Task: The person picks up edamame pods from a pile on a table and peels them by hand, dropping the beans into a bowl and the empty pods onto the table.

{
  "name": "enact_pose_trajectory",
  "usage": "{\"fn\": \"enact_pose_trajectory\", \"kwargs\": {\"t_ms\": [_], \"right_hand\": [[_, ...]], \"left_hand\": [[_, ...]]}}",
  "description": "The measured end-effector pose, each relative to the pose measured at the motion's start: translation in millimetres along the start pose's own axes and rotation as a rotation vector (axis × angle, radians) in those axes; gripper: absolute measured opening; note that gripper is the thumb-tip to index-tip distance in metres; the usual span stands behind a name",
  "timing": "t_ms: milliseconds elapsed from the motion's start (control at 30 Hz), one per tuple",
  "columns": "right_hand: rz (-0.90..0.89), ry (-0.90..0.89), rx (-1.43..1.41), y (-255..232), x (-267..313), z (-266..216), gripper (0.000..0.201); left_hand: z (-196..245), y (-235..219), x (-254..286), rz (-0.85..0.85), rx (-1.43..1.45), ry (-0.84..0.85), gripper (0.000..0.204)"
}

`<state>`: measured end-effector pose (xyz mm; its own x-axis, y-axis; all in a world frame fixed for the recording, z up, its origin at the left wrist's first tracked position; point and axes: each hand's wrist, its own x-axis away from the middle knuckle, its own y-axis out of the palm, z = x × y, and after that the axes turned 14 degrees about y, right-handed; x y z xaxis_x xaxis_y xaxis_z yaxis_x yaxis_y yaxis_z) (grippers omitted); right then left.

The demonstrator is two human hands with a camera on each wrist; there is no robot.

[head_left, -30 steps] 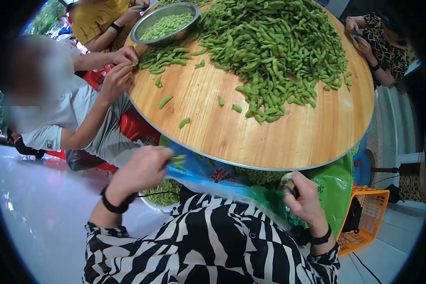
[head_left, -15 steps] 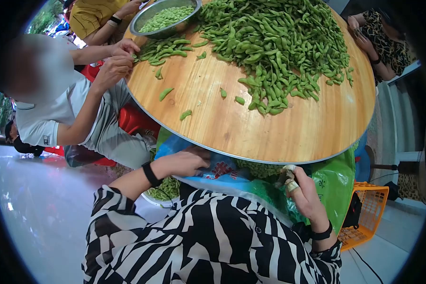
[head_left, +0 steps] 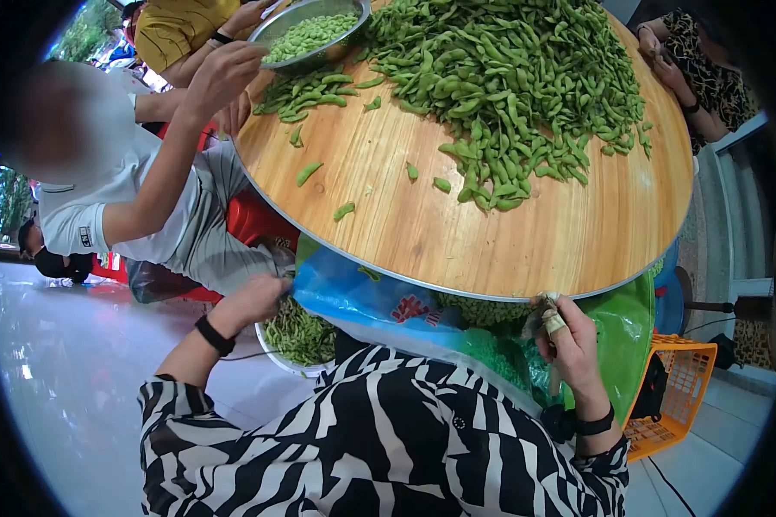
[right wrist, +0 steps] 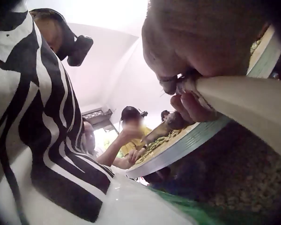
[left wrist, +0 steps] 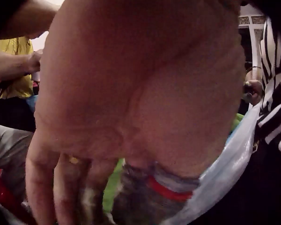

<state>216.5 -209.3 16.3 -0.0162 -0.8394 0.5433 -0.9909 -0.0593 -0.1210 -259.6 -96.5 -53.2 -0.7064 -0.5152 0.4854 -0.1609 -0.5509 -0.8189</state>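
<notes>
In the head view the left hand [head_left: 254, 299] is at the left end of the blue plastic bag [head_left: 345, 280], above a white tub [head_left: 272, 351] of green pods or trimmings. Its fingers hang loosely in the left wrist view, beside a grey cover with a red band around the thumb; nothing is visibly held. Just off the table's near edge, the right hand [head_left: 575, 349] pinches a pale item [head_left: 553, 324]. A pale strip [right wrist: 243, 96] runs from those fingers in the right wrist view; what it is I cannot tell.
The round wooden table [head_left: 388, 233] bears a large heap of green pods [head_left: 500, 82], scattered pods and a metal bowl [head_left: 319, 59] of shelled beans. A green bag [head_left: 629, 319] and orange crate [head_left: 683, 379] are at right. Other people sit around the table.
The left hand moved right over the blue bag, then back left above the tub; green pieces seen at its fingers earlier are gone. A neighbour's hand has risen toward the bowl.
</notes>
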Motion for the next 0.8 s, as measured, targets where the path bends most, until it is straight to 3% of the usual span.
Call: {"fn": "enact_pose_trajectory", "kwargs": {"t_ms": [33,67,133,167,233,367,433,467,533,567,633,733,800], "right_hand": [[0.010,-0.022,-0.021,2,1,-4,0.026],[0.017,-0.032,-0.025,3,0,-4,0.026],[-0.026,0.046,-0.302,2,1,-7,0.030],[0.021,0.114,-0.391,6,1,-14,0.034],[-0.015,0.061,-0.519,8,-2,-20,0.035],[-0.061,0.029,-0.757,21,-1,-29,0.037],[-0.120,0.042,-0.811,27,0,-27,0.033],[-0.130,0.056,-0.824,31,2,-26,0.032],[-0.122,0.078,-0.823,38,3,-24,0.029],[-0.178,0.061,-0.825,39,4,-21,0.028],[-0.192,0.057,-0.805,42,5,-21,0.028],[-0.217,0.069,-0.798,39,4,-19,0.028],[-0.241,0.069,-0.787,35,3,-18,0.028]], "left_hand": [[2,-12,5,-0.135,0.064,-0.067,0.022],[6,-24,5,-0.129,0.053,-0.063,0.022],[37,-64,-3,-0.227,0.103,0.041,0.018],[68,-100,-13,-0.173,0.196,0.132,0.018],[101,-140,-35,-0.083,0.405,0.341,0.014],[137,-162,-93,0.400,0.305,0.637,0.012],[151,-165,-127,0.601,0.226,0.643,0.011],[155,-168,-145,0.605,0.215,0.653,0.011],[158,-171,-178,0.753,0.029,0.501,0.011],[159,-171,-191,0.755,0.021,0.510,0.011],[158,-167,-212,0.785,-0.116,0.361,0.016],[147,-161,-226,0.705,-0.188,0.333,0.019],[145,-157,-221,0.742,-0.204,0.370,0.019]]}}
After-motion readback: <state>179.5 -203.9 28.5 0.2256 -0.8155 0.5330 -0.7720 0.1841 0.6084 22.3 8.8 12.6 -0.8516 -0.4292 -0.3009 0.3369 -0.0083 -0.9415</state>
